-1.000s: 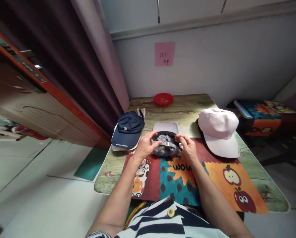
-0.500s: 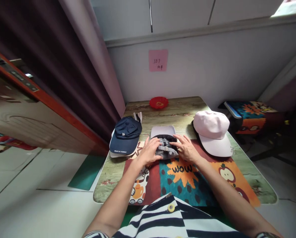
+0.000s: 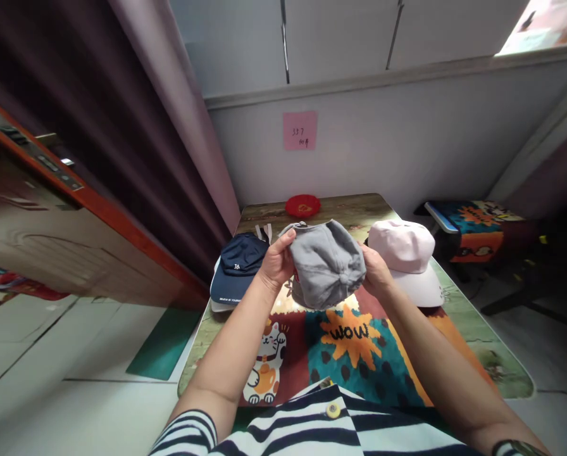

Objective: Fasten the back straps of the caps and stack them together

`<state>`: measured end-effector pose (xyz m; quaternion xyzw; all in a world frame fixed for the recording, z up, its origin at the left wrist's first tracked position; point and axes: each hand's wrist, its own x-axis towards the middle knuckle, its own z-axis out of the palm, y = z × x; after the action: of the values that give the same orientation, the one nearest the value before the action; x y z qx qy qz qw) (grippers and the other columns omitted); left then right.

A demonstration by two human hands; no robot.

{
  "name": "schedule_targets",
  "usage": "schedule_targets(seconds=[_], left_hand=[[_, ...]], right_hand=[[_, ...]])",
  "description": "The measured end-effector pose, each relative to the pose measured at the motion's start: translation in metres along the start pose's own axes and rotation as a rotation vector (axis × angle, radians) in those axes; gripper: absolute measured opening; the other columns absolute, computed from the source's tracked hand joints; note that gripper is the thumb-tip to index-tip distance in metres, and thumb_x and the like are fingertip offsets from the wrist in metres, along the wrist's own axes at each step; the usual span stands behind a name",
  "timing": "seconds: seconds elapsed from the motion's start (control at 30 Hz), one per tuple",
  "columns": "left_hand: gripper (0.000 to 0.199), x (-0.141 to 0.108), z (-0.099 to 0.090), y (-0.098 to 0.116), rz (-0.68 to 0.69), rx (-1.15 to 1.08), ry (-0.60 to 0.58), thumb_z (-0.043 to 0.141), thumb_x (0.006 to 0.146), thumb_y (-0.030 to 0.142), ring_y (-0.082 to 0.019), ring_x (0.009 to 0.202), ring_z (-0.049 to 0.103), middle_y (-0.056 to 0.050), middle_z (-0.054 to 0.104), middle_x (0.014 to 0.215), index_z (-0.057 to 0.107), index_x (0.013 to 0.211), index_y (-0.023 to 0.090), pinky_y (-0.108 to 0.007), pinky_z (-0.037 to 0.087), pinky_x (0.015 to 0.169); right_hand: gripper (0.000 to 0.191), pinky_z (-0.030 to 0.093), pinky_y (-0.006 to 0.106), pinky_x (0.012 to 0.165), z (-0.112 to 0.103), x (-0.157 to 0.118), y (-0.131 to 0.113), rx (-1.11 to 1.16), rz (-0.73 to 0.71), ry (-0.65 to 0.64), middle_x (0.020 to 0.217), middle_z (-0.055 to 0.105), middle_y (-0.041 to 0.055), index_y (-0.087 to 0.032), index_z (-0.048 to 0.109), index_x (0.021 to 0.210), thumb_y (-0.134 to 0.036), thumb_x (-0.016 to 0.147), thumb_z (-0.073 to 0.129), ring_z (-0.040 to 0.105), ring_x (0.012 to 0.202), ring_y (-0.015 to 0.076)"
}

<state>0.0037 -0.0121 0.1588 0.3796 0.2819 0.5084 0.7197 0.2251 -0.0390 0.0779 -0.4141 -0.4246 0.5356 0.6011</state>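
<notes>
A grey cap [image 3: 328,263] is held up above the table, its rounded crown turned toward me. My left hand [image 3: 278,256] grips its left edge, thumb on top. On the opposite side my right hand [image 3: 374,269] holds the cap's edge, with some fingers hidden behind the cloth. A navy cap [image 3: 242,256] with white lettering lies to the left, resting over a lighter one whose edge peeks out. To the right sits a pale pink cap [image 3: 401,246], partly behind my right hand.
A red dish [image 3: 302,206] stands at the far end of the wood-patterned table [image 3: 497,361]. Beneath the caps lies a colourful printed cloth [image 3: 350,354]. A pink note [image 3: 300,130] is stuck to the wall, and a small stand with a matching cloth [image 3: 480,221] is at the right.
Both hands have taken hold of the grey cap and lifted it off the table. It has been turned from showing its inside and strap to showing its crown.
</notes>
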Motion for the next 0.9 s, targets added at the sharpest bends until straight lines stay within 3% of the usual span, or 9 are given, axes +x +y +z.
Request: schedule_targets(seconds=[0.1, 0.27, 0.37, 0.47, 0.57, 0.7, 0.8, 0.9], left_hand=[[0.033, 0.013, 0.003, -0.011, 0.031, -0.149, 0.104, 0.064, 0.086, 0.041, -0.031, 0.113, 0.068, -0.012, 0.075, 0.103, 0.069, 0.102, 0.013, -0.045, 0.052, 0.102], [0.03, 0.029, -0.011, -0.026, 0.103, -0.298, 0.241, 0.06, 0.09, 0.037, -0.026, 0.116, 0.067, -0.011, 0.076, 0.107, 0.069, 0.106, 0.014, -0.04, 0.051, 0.105], [0.026, 0.034, -0.027, -0.032, 0.138, -0.345, 0.349, 0.058, 0.091, 0.033, -0.023, 0.111, 0.069, -0.008, 0.076, 0.103, 0.07, 0.105, 0.015, -0.035, 0.052, 0.102], [0.023, 0.036, -0.043, -0.035, 0.099, -0.395, 0.441, 0.055, 0.093, 0.029, -0.019, 0.099, 0.072, -0.007, 0.077, 0.095, 0.07, 0.103, 0.015, -0.033, 0.054, 0.097], [0.018, 0.032, -0.056, -0.037, 0.048, -0.457, 0.49, 0.053, 0.095, 0.022, -0.015, 0.085, 0.074, -0.005, 0.077, 0.086, 0.069, 0.098, 0.014, -0.029, 0.056, 0.09], [0.015, 0.015, -0.067, -0.053, -0.073, -0.409, 0.449, 0.055, 0.096, 0.025, -0.015, 0.075, 0.073, -0.005, 0.076, 0.082, 0.066, 0.094, 0.015, -0.029, 0.059, 0.082], [0.031, -0.004, -0.073, -0.083, -0.244, -0.209, 0.39, 0.06, 0.094, 0.043, -0.023, 0.08, 0.075, -0.013, 0.076, 0.086, 0.063, 0.089, 0.013, -0.037, 0.061, 0.078], [0.03, -0.022, -0.076, -0.118, -0.247, 0.099, 0.389, 0.074, 0.083, 0.041, -0.02, 0.071, 0.074, -0.01, 0.075, 0.087, 0.062, 0.087, 0.014, -0.032, 0.06, 0.069]], right_hand=[[0.054, 0.055, 0.035, 0.069, -0.004, -0.006, 0.019, 0.085, 0.127, -0.066, 0.082, 0.074, 0.0061, -0.022, 0.069, 0.099, -0.072, 0.086, 0.054, 0.07, 0.077, 0.0236], [0.049, 0.056, 0.031, 0.058, -0.017, -0.046, 0.066, 0.256, 0.397, -0.147, 0.076, 0.074, 0.0032, -0.023, 0.069, 0.098, -0.07, 0.085, 0.061, 0.069, 0.063, 0.0189], [0.033, 0.059, 0.029, 0.059, -0.017, -0.074, 0.089, 0.481, 0.479, -0.078, 0.081, 0.077, 0.0029, -0.022, 0.068, 0.097, -0.052, 0.083, 0.074, 0.073, 0.067, 0.0184], [0.02, 0.063, 0.027, 0.068, -0.011, -0.091, 0.096, 0.703, 0.504, 0.059, 0.091, 0.079, 0.0027, -0.021, 0.068, 0.101, -0.027, 0.083, 0.076, 0.076, 0.078, 0.0175], [0.021, 0.064, 0.024, 0.071, -0.005, -0.095, 0.085, 0.782, 0.499, 0.163, 0.1, 0.08, 0.0017, -0.023, 0.069, 0.105, -0.018, 0.084, 0.072, 0.077, 0.085, 0.0162], [0.025, 0.065, 0.027, 0.072, -0.006, -0.083, 0.053, 0.647, 0.416, 0.233, 0.108, 0.079, 0.0012, -0.026, 0.07, 0.106, -0.021, 0.083, 0.074, 0.076, 0.092, 0.0182], [0.024, 0.065, 0.033, 0.081, -0.015, -0.062, 0.021, 0.503, 0.261, 0.225, 0.112, 0.077, 0.0028, -0.026, 0.07, 0.103, -0.024, 0.08, 0.077, 0.074, 0.1, 0.0215], [0.023, 0.063, 0.031, 0.086, -0.029, -0.033, -0.02, 0.45, 0.066, 0.259, 0.107, 0.077, -0.0005, -0.027, 0.068, 0.1, -0.024, 0.079, 0.078, 0.072, 0.103, 0.0184]])
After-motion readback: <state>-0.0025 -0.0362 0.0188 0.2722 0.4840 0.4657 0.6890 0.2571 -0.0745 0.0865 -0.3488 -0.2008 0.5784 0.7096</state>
